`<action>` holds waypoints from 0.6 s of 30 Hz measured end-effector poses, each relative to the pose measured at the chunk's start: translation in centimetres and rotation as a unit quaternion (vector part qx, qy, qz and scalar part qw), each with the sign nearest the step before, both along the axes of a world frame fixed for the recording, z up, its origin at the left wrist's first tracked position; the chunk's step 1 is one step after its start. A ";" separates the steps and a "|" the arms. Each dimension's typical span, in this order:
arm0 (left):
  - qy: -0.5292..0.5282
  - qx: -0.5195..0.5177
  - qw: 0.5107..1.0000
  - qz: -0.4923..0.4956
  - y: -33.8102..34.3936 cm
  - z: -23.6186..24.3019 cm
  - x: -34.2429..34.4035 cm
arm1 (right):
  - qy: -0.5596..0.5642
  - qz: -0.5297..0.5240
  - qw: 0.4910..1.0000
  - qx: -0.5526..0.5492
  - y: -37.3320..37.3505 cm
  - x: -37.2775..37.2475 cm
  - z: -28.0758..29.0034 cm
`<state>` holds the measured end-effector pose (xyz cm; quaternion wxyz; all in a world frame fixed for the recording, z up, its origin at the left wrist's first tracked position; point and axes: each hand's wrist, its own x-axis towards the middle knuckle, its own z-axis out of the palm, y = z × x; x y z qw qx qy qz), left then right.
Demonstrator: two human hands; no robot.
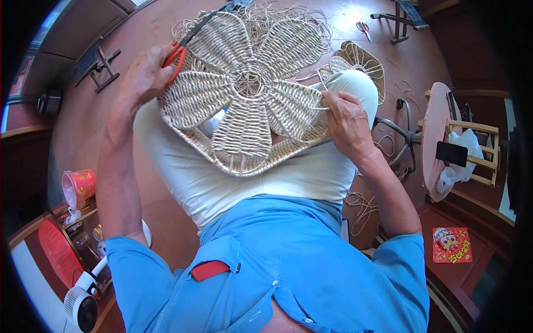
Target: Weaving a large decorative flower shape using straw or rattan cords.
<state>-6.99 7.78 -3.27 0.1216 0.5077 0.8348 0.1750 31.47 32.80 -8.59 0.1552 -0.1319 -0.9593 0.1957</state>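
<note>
A woven straw-coloured piece (pixel 241 126) with several flower-like petals around a ring centre rests across my lap, its braided rim curving below. My left hand (pixel 145 75) is closed around the orange handles of a pair of scissors (pixel 176 57). Their dark blades point up and to the right, over the upper left petal. At the edge of the right petal, my right hand (pixel 350 119) pinches a thin pale cord (pixel 317 107) between thumb and fingers. That hand lies close to the rim, above my right knee.
Loose cord (pixel 266 19) is heaped on the floor beyond the piece. A second woven piece (pixel 358 64) lies beyond my right knee, with another pair of scissors (pixel 364 30) farther off. To the right stands a round table (pixel 435 130) carrying a phone (pixel 451 154); a red bucket (pixel 79 187) is at left.
</note>
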 end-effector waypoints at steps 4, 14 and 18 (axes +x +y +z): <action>0.022 0.026 0.999 0.028 -0.4 -1.1 0.3 | -0.072 -0.003 0.997 0.033 0.6 -0.4 1.4; -0.063 0.020 0.992 0.110 -1.3 -4.2 -0.1 | -0.112 0.012 0.994 0.010 1.4 -1.2 1.9; -0.105 0.008 0.989 0.107 -1.7 -5.1 -0.9 | -0.029 0.003 0.999 -0.022 1.9 -1.1 2.6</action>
